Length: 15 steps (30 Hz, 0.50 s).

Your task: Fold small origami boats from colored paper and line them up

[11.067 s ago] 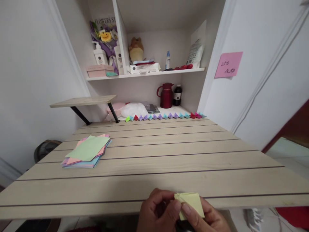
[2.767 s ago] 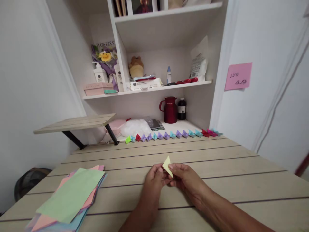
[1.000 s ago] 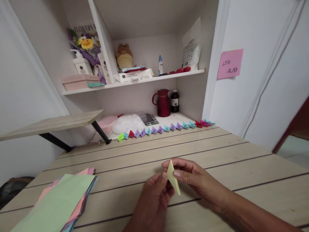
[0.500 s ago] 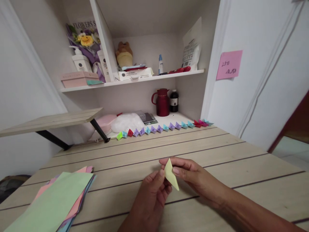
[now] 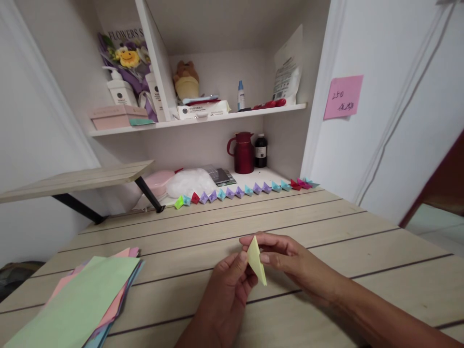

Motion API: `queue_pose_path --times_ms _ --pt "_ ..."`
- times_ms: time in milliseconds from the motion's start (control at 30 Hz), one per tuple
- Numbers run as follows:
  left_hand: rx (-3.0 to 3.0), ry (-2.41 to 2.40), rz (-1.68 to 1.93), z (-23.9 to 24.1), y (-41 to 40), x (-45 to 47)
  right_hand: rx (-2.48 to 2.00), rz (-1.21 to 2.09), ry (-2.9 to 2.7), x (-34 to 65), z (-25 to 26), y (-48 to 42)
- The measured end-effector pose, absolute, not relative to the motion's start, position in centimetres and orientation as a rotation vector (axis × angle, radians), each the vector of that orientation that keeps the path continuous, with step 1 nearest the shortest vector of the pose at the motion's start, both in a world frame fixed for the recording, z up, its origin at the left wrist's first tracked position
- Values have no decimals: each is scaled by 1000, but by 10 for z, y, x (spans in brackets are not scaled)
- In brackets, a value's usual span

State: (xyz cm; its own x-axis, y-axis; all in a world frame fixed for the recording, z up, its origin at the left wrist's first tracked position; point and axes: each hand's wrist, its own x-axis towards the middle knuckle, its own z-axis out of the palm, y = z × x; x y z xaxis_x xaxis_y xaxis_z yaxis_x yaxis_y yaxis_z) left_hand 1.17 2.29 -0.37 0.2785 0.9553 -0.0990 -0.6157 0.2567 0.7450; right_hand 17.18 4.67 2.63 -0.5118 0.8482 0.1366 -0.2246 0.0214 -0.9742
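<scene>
A folded piece of pale yellow paper (image 5: 256, 262) is held just above the wooden table, its long pointed shape slanting down to the right. My left hand (image 5: 232, 280) pinches its left side between thumb and fingers. From the right, my right hand (image 5: 286, 253) grips the opposite edge with the thumb in front; its index finger reaches behind the top of the paper. Part of the fingers behind the paper is hidden. Beyond the hands, a row of small folded paper boats (image 5: 239, 192) in purple, blue, red and green runs along the table's back edge.
A stack of coloured paper sheets (image 5: 83, 295), green on top, lies at the left. Behind it stands a small raised wooden shelf (image 5: 79, 180) on black legs. A red jug (image 5: 243, 153) and a dark bottle (image 5: 260, 151) stand in the cabinet beyond the table (image 5: 174, 232).
The yellow paper has turned slightly and looks a little narrower. Both hands keep their hold on it in nearly the same place. The camera view has shifted very slightly.
</scene>
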Motion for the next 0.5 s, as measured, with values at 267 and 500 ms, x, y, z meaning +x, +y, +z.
queue_pose_path --times_ms 267,500 --pt "812 656 1173 0 24 12 -838 1506 -1483 166 26 45" --pt "880 723 1232 3 24 18 -927 1218 -1493 161 17 49"
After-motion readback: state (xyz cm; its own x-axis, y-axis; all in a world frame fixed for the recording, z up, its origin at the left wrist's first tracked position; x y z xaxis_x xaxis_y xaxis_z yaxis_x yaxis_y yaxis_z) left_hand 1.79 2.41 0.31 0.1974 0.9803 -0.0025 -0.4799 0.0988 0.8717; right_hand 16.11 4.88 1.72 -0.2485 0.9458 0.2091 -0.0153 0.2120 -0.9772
